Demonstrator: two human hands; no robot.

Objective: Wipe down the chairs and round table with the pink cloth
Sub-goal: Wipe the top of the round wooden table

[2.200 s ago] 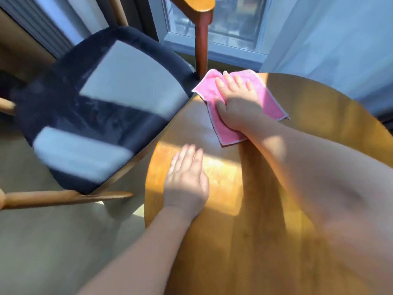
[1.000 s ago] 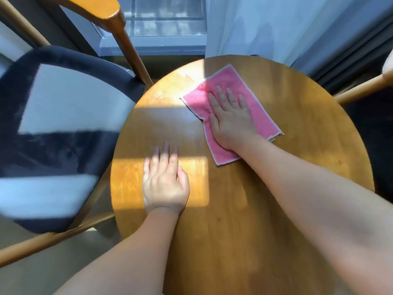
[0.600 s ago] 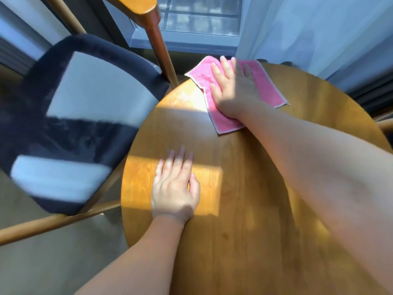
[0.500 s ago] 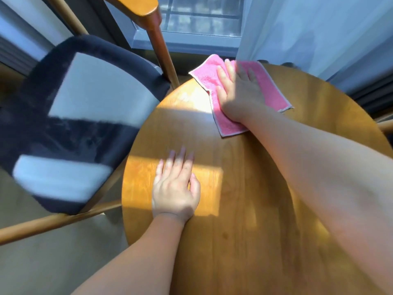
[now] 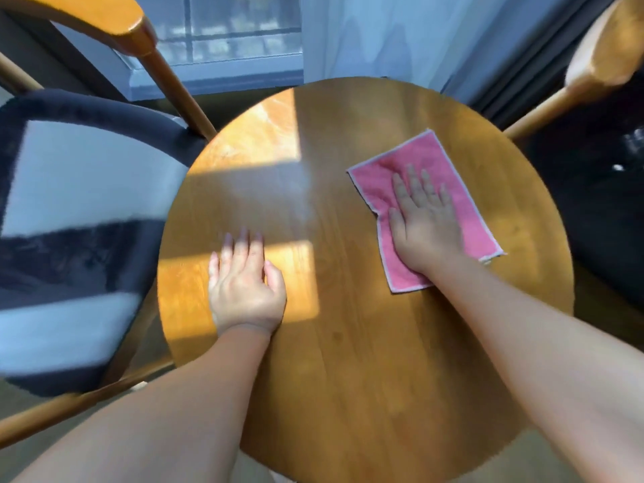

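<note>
- Presses the right hand [image 5: 423, 224] palm down on the pink cloth [image 5: 414, 153], fingers straight and slightly spread, pinching nothing.
- Has the pink cloth spread flat on the right half of the round wooden counter [image 5: 348, 360], near the right rim, with its pale edging visible around the hand.
- Rests the left hand [image 5: 244, 284] palm down on bare wood left of centre, fingers straight and close together, holding nothing, well apart from the cloth.
- Catches sunlight in one bright band under the left hand and another at the far left of the counter.
- Faces a wooden armchair [image 5: 87, 12] on the left, its dark-and-pale cushion [image 5: 80, 221] just beside the counter's left rim.
- Takes in a second chair [image 5: 599, 64] at the upper right, blurred.
- Looks toward a window [image 5: 240, 29] and a pale curtain [image 5: 383, 36] beyond the counter's far edge.
</note>
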